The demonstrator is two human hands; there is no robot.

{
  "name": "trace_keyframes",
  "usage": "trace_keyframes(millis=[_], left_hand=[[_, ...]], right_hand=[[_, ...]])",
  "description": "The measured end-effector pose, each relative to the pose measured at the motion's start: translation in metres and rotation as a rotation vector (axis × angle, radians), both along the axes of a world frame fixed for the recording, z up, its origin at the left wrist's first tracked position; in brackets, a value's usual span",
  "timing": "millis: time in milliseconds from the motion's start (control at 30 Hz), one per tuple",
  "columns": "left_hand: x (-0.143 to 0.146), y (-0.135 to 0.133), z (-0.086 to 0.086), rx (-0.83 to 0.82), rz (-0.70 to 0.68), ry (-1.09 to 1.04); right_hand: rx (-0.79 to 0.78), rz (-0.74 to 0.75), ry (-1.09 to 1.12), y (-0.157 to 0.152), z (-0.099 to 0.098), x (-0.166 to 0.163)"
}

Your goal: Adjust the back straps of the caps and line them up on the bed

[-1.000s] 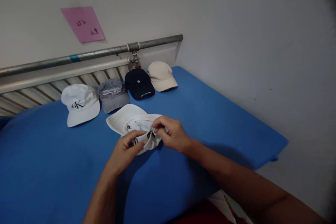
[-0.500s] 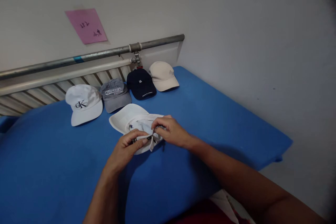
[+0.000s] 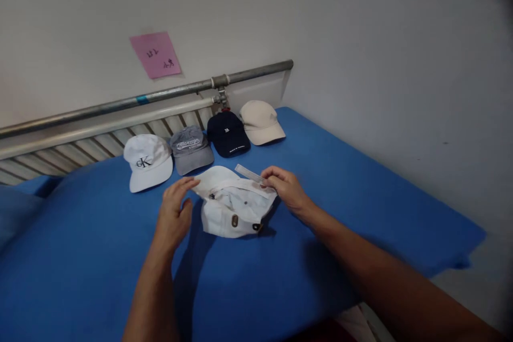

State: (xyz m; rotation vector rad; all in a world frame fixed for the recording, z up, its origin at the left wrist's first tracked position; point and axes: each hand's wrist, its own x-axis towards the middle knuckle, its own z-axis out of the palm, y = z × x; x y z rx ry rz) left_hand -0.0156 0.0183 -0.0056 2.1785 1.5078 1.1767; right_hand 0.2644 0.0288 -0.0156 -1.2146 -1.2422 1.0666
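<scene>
A white cap (image 3: 228, 220) lies tipped over the blue surface, its inside showing and a metal buckle at the near back edge. On its far-right rim my right hand (image 3: 286, 187) is closed, thumb and fingers pinching the cap's edge. A pale strip (image 3: 249, 172), which looks like a strap, sticks out to the left from those fingers. My left hand (image 3: 176, 211) has its fingertips at the left edge of the brim, with the thumb held apart and off the cap.
Along the back sit a white cap with black letters (image 3: 148, 163), a grey cap (image 3: 191, 152), a navy cap (image 3: 227, 134) and a beige cap (image 3: 262, 123). Behind them run a radiator (image 3: 100, 147) and a metal pipe (image 3: 172, 93). A pink note (image 3: 156, 56) hangs on the wall.
Both hands were together at the cap's back strap. They have since parted: the left to the brim, the right to the far rim. The cap has tilted, showing its buckle.
</scene>
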Motion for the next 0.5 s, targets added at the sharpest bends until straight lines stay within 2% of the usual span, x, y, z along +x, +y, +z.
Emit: trace_keyframes(millis=[67, 100, 167, 233, 300, 367, 500], left_hand=[[-0.016, 0.015, -0.009, -0.002, 0.172, 0.225], [-0.020, 0.021, -0.013, -0.019, 0.212, 0.272], [-0.024, 0.026, -0.017, -0.029, 0.207, 0.241], [-0.023, 0.022, -0.017, -0.040, 0.135, 0.159], [-0.026, 0.008, -0.014, -0.072, 0.099, 0.132], [-0.038, -0.016, -0.012, -0.100, 0.118, 0.084], [-0.075, -0.084, -0.017, -0.119, 0.286, -0.104]], right_hand=[[-0.010, -0.008, 0.051, 0.000, 0.000, -0.001], [-0.015, -0.013, 0.070, 0.000, 0.000, -0.001], [-0.004, -0.028, 0.108, 0.001, 0.001, 0.000], [0.030, -0.076, 0.179, 0.001, 0.003, 0.001], [0.044, -0.170, 0.321, 0.003, 0.008, 0.002], [-0.049, -0.274, 0.509, 0.007, 0.014, 0.002], [-0.251, -0.379, 0.624, 0.014, 0.024, -0.002]])
